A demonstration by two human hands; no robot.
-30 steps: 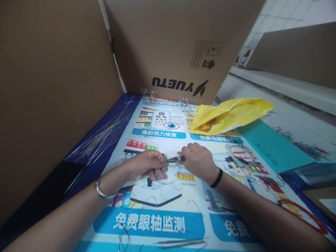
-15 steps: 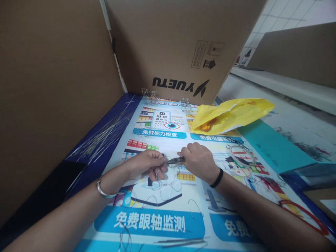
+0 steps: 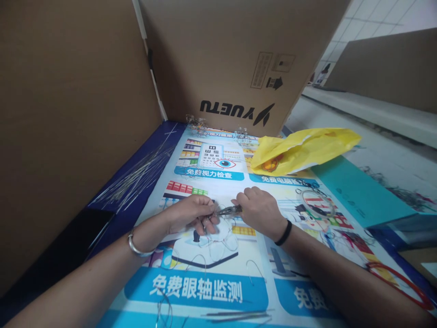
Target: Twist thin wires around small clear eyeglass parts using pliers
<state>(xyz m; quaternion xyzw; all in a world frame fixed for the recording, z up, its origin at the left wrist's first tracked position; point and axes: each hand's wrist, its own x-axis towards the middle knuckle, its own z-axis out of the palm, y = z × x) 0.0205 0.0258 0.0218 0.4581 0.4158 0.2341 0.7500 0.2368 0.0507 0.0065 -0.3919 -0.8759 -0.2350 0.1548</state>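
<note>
My left hand (image 3: 198, 213) is closed, with thumb and forefinger pinching a thin looped wire (image 3: 223, 239). Its pale loops hang below the fingers over the printed sheet. My right hand (image 3: 261, 212) is wrapped round a pair of pliers (image 3: 229, 210), whose handles are mostly hidden in the palm. The jaws point left and meet the wire right at my left fingertips; whether they bite on it is too small to tell. Nearer to me, loose curved wires (image 3: 165, 305) and several short straight wires (image 3: 237, 315) lie on the printed sheet (image 3: 252, 291).
A bundle of straight wires (image 3: 136, 177) lies on the left. Cardboard walls (image 3: 218, 54) stand at the back and left. A yellow bag (image 3: 307, 146), a clear tape roll (image 3: 317, 203), a red ring (image 3: 399, 282) and a teal sheet (image 3: 362, 191) lie to the right.
The whole view has shifted very slightly. Both hands keep nearly the same position, with the pliers still at the left fingertips.
</note>
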